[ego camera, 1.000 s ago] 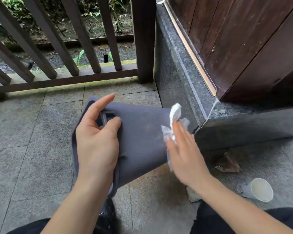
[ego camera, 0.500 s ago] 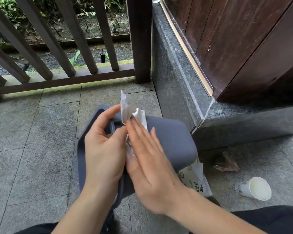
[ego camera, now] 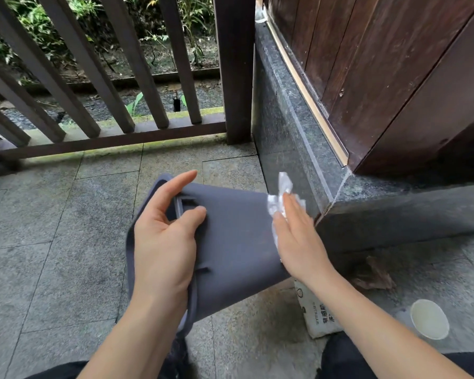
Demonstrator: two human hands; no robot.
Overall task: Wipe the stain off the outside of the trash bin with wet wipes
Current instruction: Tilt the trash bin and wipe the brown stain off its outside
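A grey trash bin lies on its side above the stone floor, its open rim toward me at the left and its base pointing right. My left hand grips the rim by the handle slot, thumb on the outer wall and fingers curled over the edge. My right hand presses a crumpled white wet wipe flat against the bin's outer wall near the base end, fingers straight. Part of the wipe sticks up past my fingertips. No stain is clear to see on the grey wall.
A dark granite step and a wooden door stand right of the bin. A wooden railing runs across the back. A wet wipes pack, a white paper cup and a brown dry leaf lie on the floor at right.
My right hand slid the wipe from the rim end beside my left hand back to the bin's base end at the right. The left hand kept its grip.
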